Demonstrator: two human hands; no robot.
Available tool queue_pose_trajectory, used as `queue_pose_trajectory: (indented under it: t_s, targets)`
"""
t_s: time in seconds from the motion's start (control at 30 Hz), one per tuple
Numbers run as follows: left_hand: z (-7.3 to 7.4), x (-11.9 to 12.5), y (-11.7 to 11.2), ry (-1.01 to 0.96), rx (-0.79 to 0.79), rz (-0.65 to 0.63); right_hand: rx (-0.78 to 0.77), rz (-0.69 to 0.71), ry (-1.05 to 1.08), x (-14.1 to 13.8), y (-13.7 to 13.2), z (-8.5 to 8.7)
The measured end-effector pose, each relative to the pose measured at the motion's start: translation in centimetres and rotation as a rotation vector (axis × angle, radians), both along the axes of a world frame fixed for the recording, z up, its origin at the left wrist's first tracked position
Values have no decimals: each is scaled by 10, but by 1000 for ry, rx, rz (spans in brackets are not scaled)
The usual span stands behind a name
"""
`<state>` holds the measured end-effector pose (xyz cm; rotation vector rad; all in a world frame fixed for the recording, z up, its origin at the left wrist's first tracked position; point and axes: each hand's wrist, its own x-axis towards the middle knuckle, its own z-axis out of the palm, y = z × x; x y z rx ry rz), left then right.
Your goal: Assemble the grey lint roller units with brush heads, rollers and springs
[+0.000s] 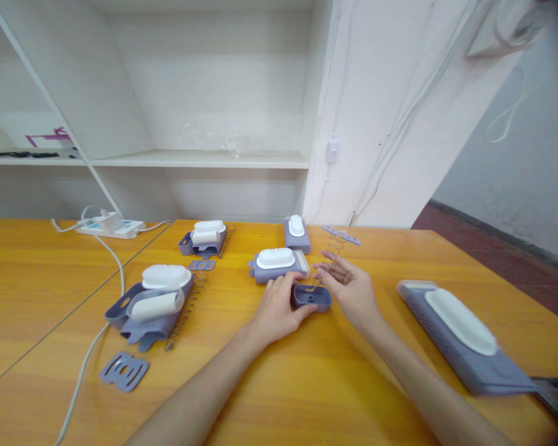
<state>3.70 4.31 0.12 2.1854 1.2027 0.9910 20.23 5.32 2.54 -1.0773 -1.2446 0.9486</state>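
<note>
My left hand [276,310] grips a small grey-blue oval plastic cap [323,301], hollow side facing me, with a hole in its floor. Just right of it, my right hand [353,288] pinches a thin coiled wire spring [335,244]. One end of the spring reaches down toward the cap; whether it touches is unclear. The other end rises toward a slotted grey plate [341,235] on the table. Behind my left hand lies a grey housing [265,274] topped by a white bristled brush [276,257].
More grey housings with white brushes stand at back [297,241], far right [465,347] and left [153,331]. A long spring [182,316] and a slotted plate [124,371] lie at left. A white cable [93,347] runs from a power strip [116,228]. Shelves [204,159] stand behind.
</note>
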Motion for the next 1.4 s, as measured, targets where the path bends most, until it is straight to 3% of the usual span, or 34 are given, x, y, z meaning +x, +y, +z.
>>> queue_pose_trajectory:
  t_s: [0.4, 1.17, 1.4]
  targets:
    - [-8, -1, 7, -44, -10, -23, 98, 61, -310, -4, -8, -1]
    - [-8, -1, 7, -66, -10, -15, 134, 116, -316, -3, -6, -12]
    - [-5, 0, 5, -62, -18, -18, 170, 53, -489, -2, -6, -18]
